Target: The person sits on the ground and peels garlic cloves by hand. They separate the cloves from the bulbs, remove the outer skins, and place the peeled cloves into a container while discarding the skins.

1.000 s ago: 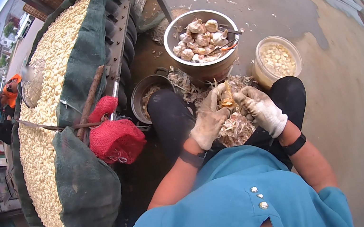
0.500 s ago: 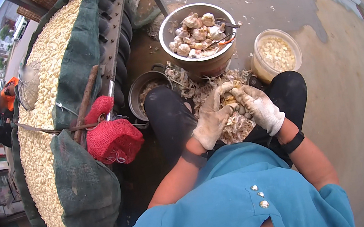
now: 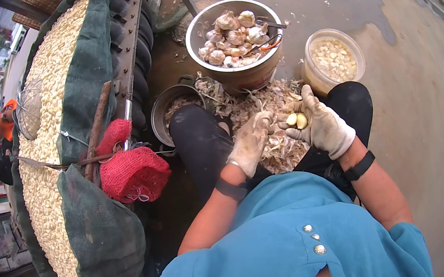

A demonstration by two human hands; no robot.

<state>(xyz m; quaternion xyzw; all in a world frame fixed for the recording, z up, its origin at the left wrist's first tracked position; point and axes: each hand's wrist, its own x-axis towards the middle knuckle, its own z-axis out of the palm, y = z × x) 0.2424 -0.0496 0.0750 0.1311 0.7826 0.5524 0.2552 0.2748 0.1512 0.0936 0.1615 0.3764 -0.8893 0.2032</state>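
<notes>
Both my hands wear pale, dirt-stained work gloves. My right hand [image 3: 323, 128] is turned palm up with its fingers curled round a few peeled garlic cloves [image 3: 296, 120], yellowish and smooth. Just to the left, my left hand [image 3: 252, 138] has its fingers bent together; whatever they pinch, if anything, is too small to make out. A small gap separates the two hands. Beneath them, between my knees, lies a heap of papery garlic skins [image 3: 283, 154]. Beyond them stands a large metal pot [image 3: 244, 76] of whole garlic bulbs [image 3: 236, 36], with dark-handled tools resting in it.
Beside my right knee is a clear plastic tub [image 3: 314, 77] of peeled cloves. A smaller metal pot [image 3: 158, 123] stands by my left knee. Along the left runs a green-lined cart [image 3: 103, 217] full of cloves, with a red mesh bag [image 3: 135, 175] and a wooden stick [image 3: 99, 126] at its side.
My hands have come apart; they were together over garlic half a second ago. The right palm has opened upward, exposing peeled cloves, and the left hand has drawn slightly left.
</notes>
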